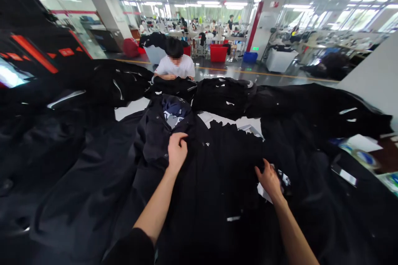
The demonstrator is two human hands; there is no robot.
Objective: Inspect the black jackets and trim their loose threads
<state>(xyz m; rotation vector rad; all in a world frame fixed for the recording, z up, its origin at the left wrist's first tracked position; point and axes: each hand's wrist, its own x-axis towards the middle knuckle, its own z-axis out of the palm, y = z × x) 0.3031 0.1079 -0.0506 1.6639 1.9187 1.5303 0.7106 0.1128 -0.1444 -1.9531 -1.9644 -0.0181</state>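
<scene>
A black jacket (152, 140) with a dark blue lining (175, 105) at its neck lies spread in front of me. My left hand (178, 149) is at the front edge just below the collar, its fingers curled on the jacket cloth; the fingertips are partly hidden. Farther right, my right hand (270, 178) is over black cloth with thumb and forefinger apart. Beside and partly under it are a white tag (264, 193) and a grey-and-white printed patch (284, 178). A small white logo (207, 144) shows on the jacket's chest.
Black garments (224, 95) are heaped along the table's far side. Across from me a person in a white shirt (183, 66) bends over the cloth. A phone (344, 174) and a tape roll (363, 158) lie at right. Red bins (218, 53) stand on the floor beyond.
</scene>
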